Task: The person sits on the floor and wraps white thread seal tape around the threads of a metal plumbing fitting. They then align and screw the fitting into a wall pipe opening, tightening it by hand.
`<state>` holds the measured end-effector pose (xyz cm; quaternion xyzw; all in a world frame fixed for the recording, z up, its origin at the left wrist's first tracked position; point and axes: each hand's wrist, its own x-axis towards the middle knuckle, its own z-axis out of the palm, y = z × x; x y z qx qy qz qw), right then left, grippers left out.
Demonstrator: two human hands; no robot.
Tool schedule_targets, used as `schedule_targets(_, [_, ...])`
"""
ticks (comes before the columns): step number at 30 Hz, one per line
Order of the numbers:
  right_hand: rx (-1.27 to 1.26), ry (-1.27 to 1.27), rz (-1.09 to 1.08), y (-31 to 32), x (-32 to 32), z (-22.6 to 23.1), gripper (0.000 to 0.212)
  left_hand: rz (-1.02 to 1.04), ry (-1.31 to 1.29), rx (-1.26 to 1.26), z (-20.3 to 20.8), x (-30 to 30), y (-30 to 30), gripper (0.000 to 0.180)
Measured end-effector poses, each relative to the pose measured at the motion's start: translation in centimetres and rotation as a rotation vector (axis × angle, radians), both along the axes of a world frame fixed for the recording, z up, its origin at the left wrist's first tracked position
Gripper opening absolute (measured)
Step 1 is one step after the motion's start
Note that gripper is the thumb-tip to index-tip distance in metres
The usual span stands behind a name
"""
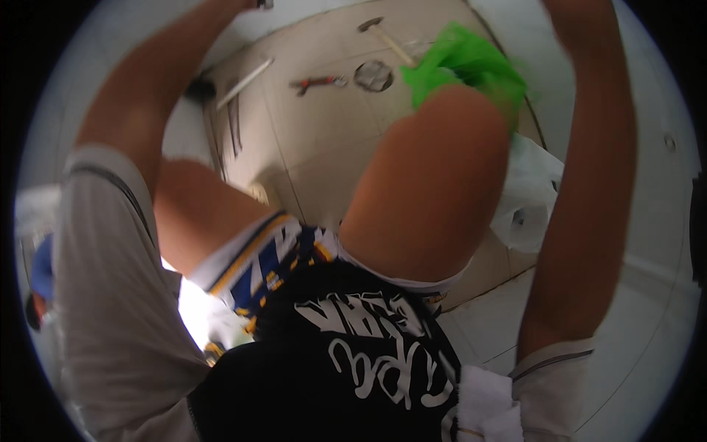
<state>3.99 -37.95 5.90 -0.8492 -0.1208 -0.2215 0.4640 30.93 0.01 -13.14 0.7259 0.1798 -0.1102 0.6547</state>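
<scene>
Both my arms reach up and forward past the upper edge of the head view. Of my left hand only a sliver shows at the top, beside a small dark and metallic piece that I cannot make out. Its fingers are hidden. My right forearm runs up along the right side, and the hand lies beyond the picture. On the tiled floor ahead lie a red-handled wrench-like tool and a hammer with a light wooden handle. Neither hand touches them.
A round drain sits in the tiles. A green plastic bag lies past my right knee, a whitish plastic bag beside that thigh. At left lie a white rod and a dark thin strip. Pale walls stand close around.
</scene>
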Motion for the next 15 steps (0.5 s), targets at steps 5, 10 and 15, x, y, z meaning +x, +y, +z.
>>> schedule_targets(5, [0.312, 0.298, -0.681, -12.1, -19.8, -7.6, 0.037, -0.267, 0.034, 0.006, 2.9, 3.3, -12.8, 0.054])
schedule_targets(10, [0.292, 0.209, -0.844, -18.3, -23.3, -8.5, 0.042, -0.701, -0.132, 0.102, 4.1, 9.0, -22.2, 0.046])
schedule_targets(15, [0.309, 0.202, -0.537, -11.4, -23.1, -11.0, 0.057, -0.452, 0.099, 0.11, -1.3, 15.8, -17.5, 0.048])
